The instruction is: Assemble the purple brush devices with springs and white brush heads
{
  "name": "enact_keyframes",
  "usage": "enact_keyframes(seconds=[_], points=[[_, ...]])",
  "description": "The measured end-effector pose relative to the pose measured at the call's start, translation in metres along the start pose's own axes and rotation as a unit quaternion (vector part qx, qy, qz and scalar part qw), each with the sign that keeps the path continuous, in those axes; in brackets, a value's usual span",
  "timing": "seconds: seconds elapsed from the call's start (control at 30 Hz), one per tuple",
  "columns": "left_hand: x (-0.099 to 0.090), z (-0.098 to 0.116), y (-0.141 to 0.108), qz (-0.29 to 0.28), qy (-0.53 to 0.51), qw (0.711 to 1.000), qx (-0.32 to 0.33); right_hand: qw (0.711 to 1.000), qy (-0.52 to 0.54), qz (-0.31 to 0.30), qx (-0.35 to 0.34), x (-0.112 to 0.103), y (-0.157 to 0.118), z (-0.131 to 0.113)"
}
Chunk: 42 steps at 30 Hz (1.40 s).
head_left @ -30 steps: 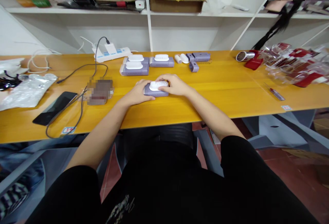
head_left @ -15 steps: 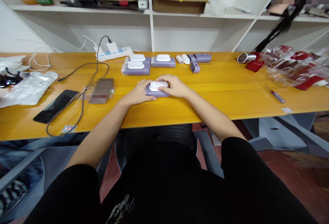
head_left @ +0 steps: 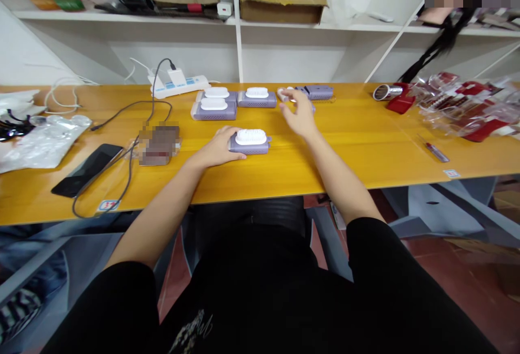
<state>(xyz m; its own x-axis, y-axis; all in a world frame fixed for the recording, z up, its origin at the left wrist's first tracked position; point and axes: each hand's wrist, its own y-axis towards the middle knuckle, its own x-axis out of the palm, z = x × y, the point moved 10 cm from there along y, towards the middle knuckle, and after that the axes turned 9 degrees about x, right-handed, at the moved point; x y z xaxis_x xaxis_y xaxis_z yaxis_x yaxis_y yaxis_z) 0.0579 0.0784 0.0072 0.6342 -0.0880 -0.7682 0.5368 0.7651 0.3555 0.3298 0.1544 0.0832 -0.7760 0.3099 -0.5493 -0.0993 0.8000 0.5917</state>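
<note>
Before me on the table lies a purple perforated case with a white bristled brush top [head_left: 251,137]; a small tab juts from its right end. My left hand [head_left: 221,147] is closed around its left end. Farther off, my right hand [head_left: 298,113] is open, its fingers apart and curved over small white parts [head_left: 283,93]. It partly hides these and a small purple piece [head_left: 312,108] beside them. A longer purple case [head_left: 320,92] rests just beyond. Similar cases with white tops [head_left: 215,109] and another one [head_left: 257,98] stand in a row at the back.
To the left are a power strip [head_left: 179,86], a dark cable [head_left: 132,153], a phone [head_left: 87,170] and a clear plastic bag [head_left: 52,140]. A red grater-like drum [head_left: 388,92], bagged red parts [head_left: 467,105] and a thin screwdriver-like tool [head_left: 437,152] lie at right. A person is partly visible at upper right.
My right hand has let go of the brush-topped case and moved away and right, to the small parts at the back. My left hand has stayed on the case.
</note>
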Motion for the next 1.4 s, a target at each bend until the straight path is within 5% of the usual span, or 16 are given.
enact_keyframes(seconds=[0.2,0.4,0.83,1.03,1.17,1.3,1.4], points=[[0.0,-0.001,0.0,0.0,0.001,1.0,0.001,0.959,-0.188,0.034,0.208,-0.039,0.012,0.109],[-0.001,0.001,0.0,-0.007,-0.005,1.0,0.0,0.945,-0.185,-0.034,0.267,-0.028,0.001,0.138],[-0.009,-0.009,-0.003,0.014,0.027,0.999,-0.036,0.959,-0.072,-0.132,0.241,-0.004,0.001,0.092],[-0.018,-0.021,-0.006,0.03,0.041,0.996,-0.078,0.912,0.08,-0.299,0.269,0.024,-0.02,0.059],[-0.024,-0.024,-0.008,0.044,0.044,0.993,-0.1,0.893,0.055,-0.376,0.24,0.031,-0.031,0.041],[-0.041,-0.005,-0.011,0.108,0.05,0.991,-0.064,0.909,0.015,-0.389,0.149,0.038,-0.034,0.014],[-0.052,0.027,-0.011,0.17,0.02,0.985,0.029,0.887,0.063,-0.444,0.114,0.058,-0.05,-0.013]])
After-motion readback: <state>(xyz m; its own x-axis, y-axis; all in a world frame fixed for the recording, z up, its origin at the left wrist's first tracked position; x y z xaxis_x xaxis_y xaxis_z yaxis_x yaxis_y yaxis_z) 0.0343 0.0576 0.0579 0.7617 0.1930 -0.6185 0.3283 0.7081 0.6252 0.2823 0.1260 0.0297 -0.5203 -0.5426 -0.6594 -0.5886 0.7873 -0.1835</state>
